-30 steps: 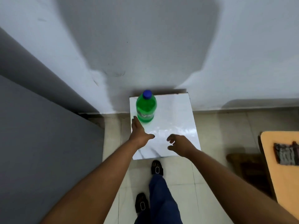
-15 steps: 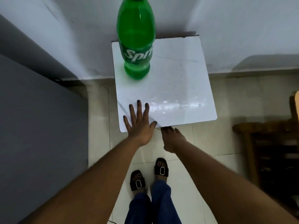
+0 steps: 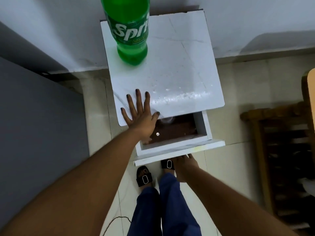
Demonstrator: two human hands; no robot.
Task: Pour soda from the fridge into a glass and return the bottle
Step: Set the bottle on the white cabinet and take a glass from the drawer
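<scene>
A green plastic soda bottle stands upright at the white cabinet top's far left. A white drawer with a brown floor is seen pulled open, gripped at its front by the right hand; the left hand is pressed flat, fingers spread.

Pale wall, tiled floor, wooden rack

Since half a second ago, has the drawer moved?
Yes. The drawer has slid out toward the person, from under the white cabinet top, with the right hand at its front.
</scene>
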